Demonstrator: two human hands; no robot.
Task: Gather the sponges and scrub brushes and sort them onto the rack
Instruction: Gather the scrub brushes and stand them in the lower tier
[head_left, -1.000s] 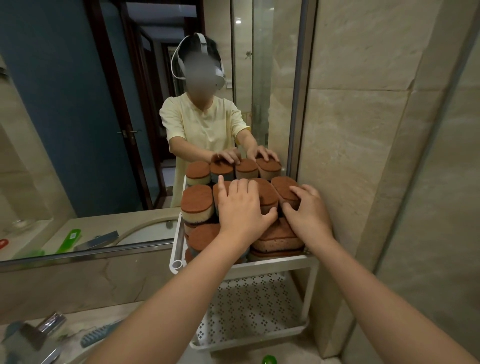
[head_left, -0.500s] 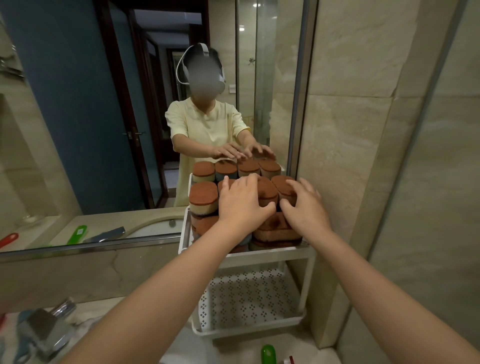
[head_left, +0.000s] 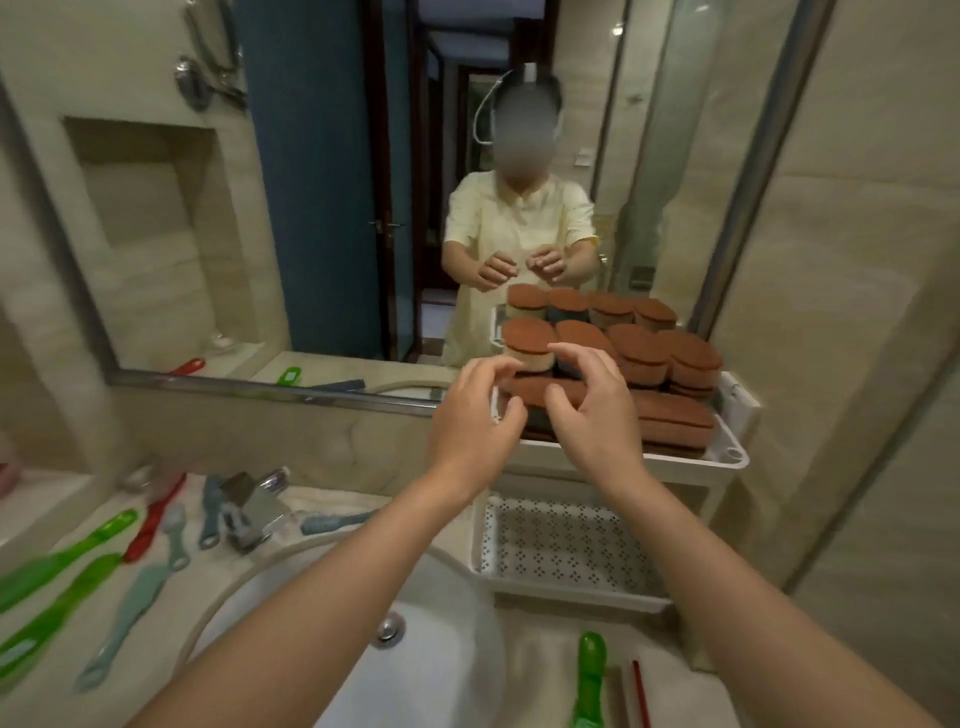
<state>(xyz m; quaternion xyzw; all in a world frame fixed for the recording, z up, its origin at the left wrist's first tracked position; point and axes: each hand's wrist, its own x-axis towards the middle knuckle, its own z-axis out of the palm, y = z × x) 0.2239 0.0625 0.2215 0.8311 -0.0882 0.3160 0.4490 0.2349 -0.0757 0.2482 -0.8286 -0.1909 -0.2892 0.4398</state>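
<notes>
Several brown-topped sponges (head_left: 670, 358) are stacked on the top shelf of a white two-tier rack (head_left: 727, 457) against the mirror. My left hand (head_left: 475, 421) and my right hand (head_left: 592, 410) hover side by side just in front of the stack's left end, fingers curled and apart, holding nothing. The rack's perforated lower shelf (head_left: 561, 545) carries nothing. Scrub brushes lie on the counter left of the sink: two green ones (head_left: 62, 577), a red one (head_left: 153, 517) and several grey-blue ones (head_left: 132, 608). Another green brush (head_left: 591, 680) lies at the bottom right.
A white sink (head_left: 415, 649) with a chrome faucet (head_left: 254, 506) sits below my arms. The mirror (head_left: 322, 182) behind the rack reflects a person, the sponges and the brushes. Tiled walls close in on the right.
Both hands have lifted off the sponge stack and drawn back toward me and to the left. The view has dropped, showing the sink and brushes.
</notes>
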